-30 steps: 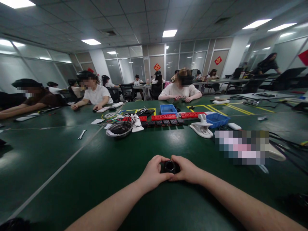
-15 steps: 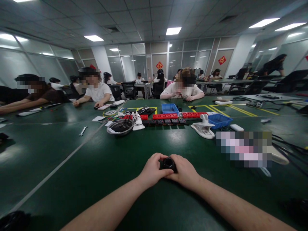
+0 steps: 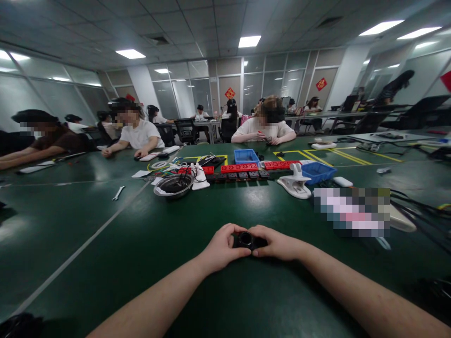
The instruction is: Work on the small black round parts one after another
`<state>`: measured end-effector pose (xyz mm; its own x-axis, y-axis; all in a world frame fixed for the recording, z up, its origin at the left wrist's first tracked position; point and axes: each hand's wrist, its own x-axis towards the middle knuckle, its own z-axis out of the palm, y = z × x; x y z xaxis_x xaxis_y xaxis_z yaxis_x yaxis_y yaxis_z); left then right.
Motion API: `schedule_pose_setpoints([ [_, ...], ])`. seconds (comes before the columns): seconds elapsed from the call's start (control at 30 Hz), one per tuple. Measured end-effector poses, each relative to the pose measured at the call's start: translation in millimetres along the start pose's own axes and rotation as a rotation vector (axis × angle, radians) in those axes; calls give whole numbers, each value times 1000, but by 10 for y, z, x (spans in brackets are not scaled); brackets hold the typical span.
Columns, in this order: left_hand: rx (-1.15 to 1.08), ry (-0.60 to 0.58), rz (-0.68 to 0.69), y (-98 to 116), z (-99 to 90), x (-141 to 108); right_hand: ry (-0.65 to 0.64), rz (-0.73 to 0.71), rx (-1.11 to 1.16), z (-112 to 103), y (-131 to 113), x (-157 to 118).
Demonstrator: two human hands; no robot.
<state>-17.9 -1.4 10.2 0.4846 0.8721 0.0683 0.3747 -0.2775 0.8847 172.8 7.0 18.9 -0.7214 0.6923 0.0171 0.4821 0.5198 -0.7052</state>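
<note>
Between my two hands is a small black object with a round, glossy ring on top (image 3: 245,239); its exact kind I cannot make out. My left hand (image 3: 222,246) curves around its left side, index finger at the back and thumb at the front. On the other side, my right hand (image 3: 278,242) grips it with fingers and thumb bent inward. Both thumb tips come close together at the object's front edge. The hands rest low over the green tabletop (image 3: 197,300), and the object's underside is hidden.
Beyond my hands lie a metal bowl (image 3: 173,193) of black cable, red socket strips (image 3: 239,167), a white clip base (image 3: 295,185) and blue trays (image 3: 317,172). A wrench (image 3: 119,193) lies left. Black bundles sit at both lower corners. People sit across the table.
My right hand has shifted its hold, with its wrist swung slightly right and its thumb now at the object's front. The left hand stays nearly in place. The whole view has shifted slightly.
</note>
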Motion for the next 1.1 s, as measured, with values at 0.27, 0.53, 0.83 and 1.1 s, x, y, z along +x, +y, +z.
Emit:
schedule_pose_setpoints([
  [0.27,-19,-15,-12,4,0,7,33,0,10,24,-25,14],
  [0.53,90,59,-2,81,45,-46,85,140,90,83,29,39],
  [0.83,259,253,-35,96,122,-38,396,331,-427,340,-75,123],
  [1.1,4,79,0,-22,49,8,336,156,-376,298,-111,50],
])
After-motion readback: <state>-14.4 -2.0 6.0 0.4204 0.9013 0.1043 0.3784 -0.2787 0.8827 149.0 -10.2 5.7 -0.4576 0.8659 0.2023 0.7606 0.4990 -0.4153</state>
